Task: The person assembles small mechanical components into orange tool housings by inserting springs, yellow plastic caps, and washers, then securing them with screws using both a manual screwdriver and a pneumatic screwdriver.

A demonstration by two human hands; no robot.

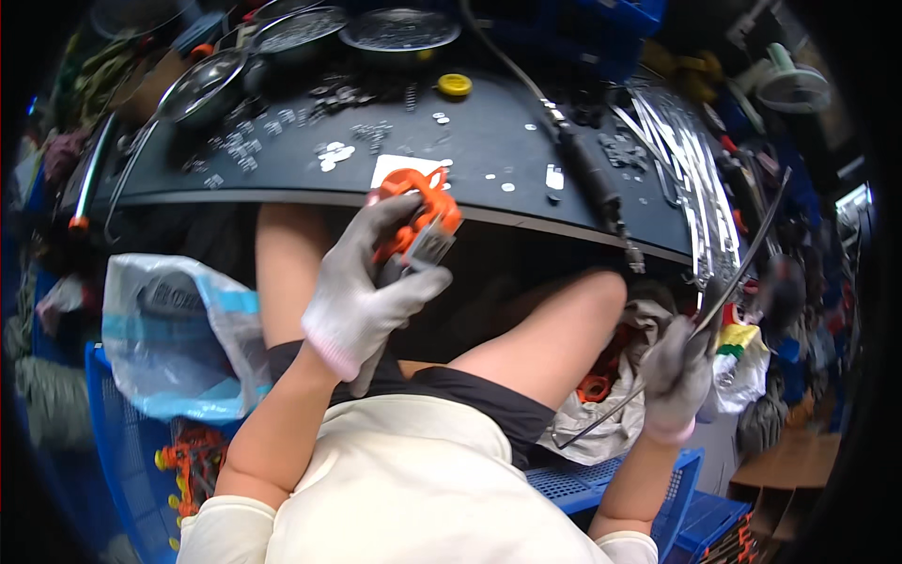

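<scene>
My left hand (357,291), in a grey-and-white work glove, is closed around an orange clamp-like part (413,202) with a grey metal block (430,246) at its lower end. It is held up just before the bench's front edge. To the right, my gloved right hand (675,367) grips a long thin metal bar (757,246). The bar slants from the upper right down past the hand toward my lap, its lower end bent. Some of the right fingers are blurred. A white paper (390,167) lies on the bench behind the orange part.
On the dark bench (310,174) are small metal pieces, a yellow round piece (455,86) and metal bowls (399,33). A black power screwdriver (584,164) hangs over it, left of long metal strips (672,141). A clear plastic bag (178,348) and blue crates (117,442) flank me.
</scene>
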